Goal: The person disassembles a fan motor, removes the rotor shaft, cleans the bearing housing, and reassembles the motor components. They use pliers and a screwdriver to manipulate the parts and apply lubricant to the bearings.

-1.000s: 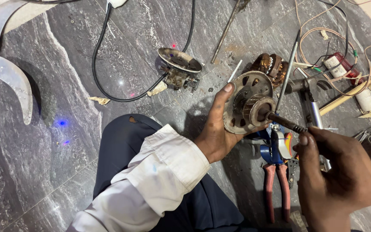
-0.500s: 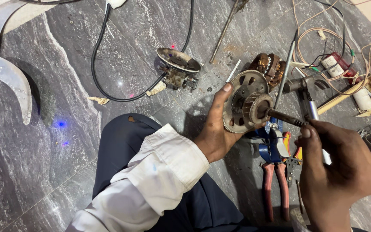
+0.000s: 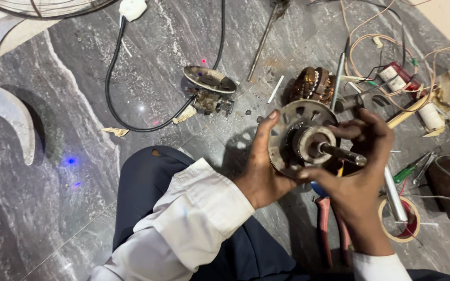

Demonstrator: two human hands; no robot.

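Head view: the left hand (image 3: 260, 174) grips the rotor (image 3: 300, 138) by its slotted disc's rim, fingers behind it. The right hand (image 3: 358, 174) curls round the rotor's shaft (image 3: 342, 153). Pliers (image 3: 329, 229) lie under the right wrist; a stator (image 3: 312, 83) lies just beyond the hands.

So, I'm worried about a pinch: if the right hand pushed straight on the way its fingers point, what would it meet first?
Probably the motor rotor that the left hand holds; the right hand already curls around its shaft.
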